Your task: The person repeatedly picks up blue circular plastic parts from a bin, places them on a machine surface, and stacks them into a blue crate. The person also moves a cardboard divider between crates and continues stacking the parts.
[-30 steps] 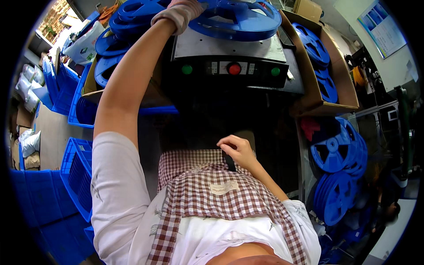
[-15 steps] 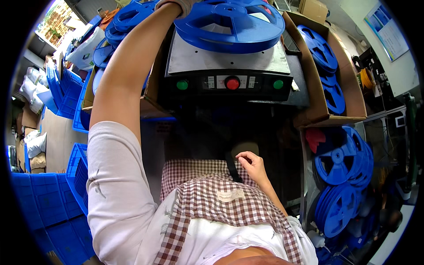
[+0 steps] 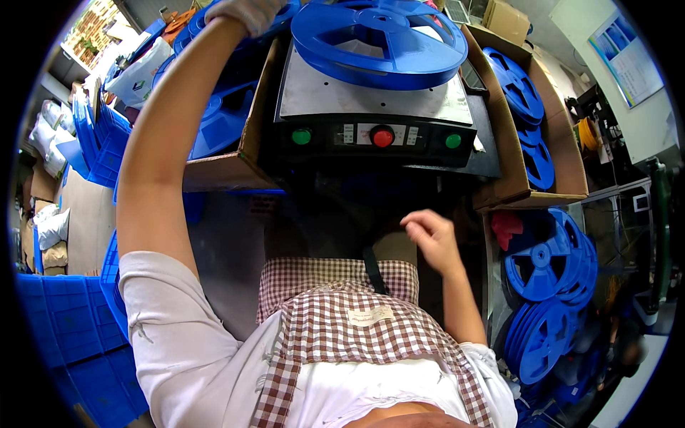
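Note:
My left hand [image 3: 248, 13], in a pale glove, is at the top edge over the blue plastic reels at the left. Its fingers are partly cut off by the frame, so I cannot see whether it grips a reel. A large blue spoked reel [image 3: 428, 63] lies flat on the pale top plate [image 3: 307, 100] of a machine, apart from that hand. Below the machine's front, my bare right hand [image 3: 434, 239] hangs in the air with its fingers curled in, and nothing shows in them.
The machine's black front panel [image 3: 421, 150] carries a red button [image 3: 382, 136] between two green ones. Cardboard boxes with blue reels stand at its left [image 3: 251, 143] and right [image 3: 567, 171]. More reels [image 3: 540, 255] lean at the right; blue crates [image 3: 57, 314] are stacked at the left.
My left hand has moved left from the edge of the reel on the machine to over the left box. My right hand has risen and shifted right.

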Available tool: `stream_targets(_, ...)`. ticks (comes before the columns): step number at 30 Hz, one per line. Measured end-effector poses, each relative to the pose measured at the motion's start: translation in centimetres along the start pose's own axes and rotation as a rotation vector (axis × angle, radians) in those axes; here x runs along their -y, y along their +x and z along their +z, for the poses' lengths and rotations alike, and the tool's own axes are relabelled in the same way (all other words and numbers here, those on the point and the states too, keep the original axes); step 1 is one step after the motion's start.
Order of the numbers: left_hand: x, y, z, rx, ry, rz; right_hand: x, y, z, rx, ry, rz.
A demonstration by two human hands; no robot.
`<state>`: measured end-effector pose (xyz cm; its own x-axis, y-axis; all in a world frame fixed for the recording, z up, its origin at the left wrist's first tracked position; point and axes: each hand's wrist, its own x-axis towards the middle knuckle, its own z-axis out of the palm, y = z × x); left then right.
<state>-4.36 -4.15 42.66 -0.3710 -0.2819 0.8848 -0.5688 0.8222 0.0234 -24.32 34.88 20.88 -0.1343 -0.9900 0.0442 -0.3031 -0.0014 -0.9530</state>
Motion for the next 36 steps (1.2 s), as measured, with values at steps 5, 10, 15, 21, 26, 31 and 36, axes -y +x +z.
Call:
stream_targets(5,-1.3,-4.1,2.5,0.442,-1.105,-1.044,7.9,7.2,-4.8,-0.126,-0.115,-0.265)
stream_targets(10,-2.1,0.1,7.1,0.219,-1.346,-1.201,11.7,10.5,-3.9,-0.048,-0.076,-0.355)
stream_targets(15,0.5,4.6,9.6,0.240,-1.454,-0.791,12.6,9.7,-3.4,0.013,-0.110,-0.324)
stream_targets(21,-3.0,2.7,-1.4,-0.046,-1.700,-0.995,13.7,16.8,-5.0,-0.264,-0.449,-0.572)
stream_targets(26,-3.5,-12.5,-9.3,0.071,-0.895,-0.262,11.1,29.1,-3.8,-0.357,-1.116,-0.304)
stream_targets(31,-9.4,-22.9,-13.4,-0.055,-1.318,-1.104,10.8,31.8,-4.2,-0.386,-1.169,-0.115)
stream_targets(36,-12.5,-26.9,-14.8,-0.019,-1.274,-1.164,10.5,23.7,-0.7,-0.422,-1.094,-0.475)
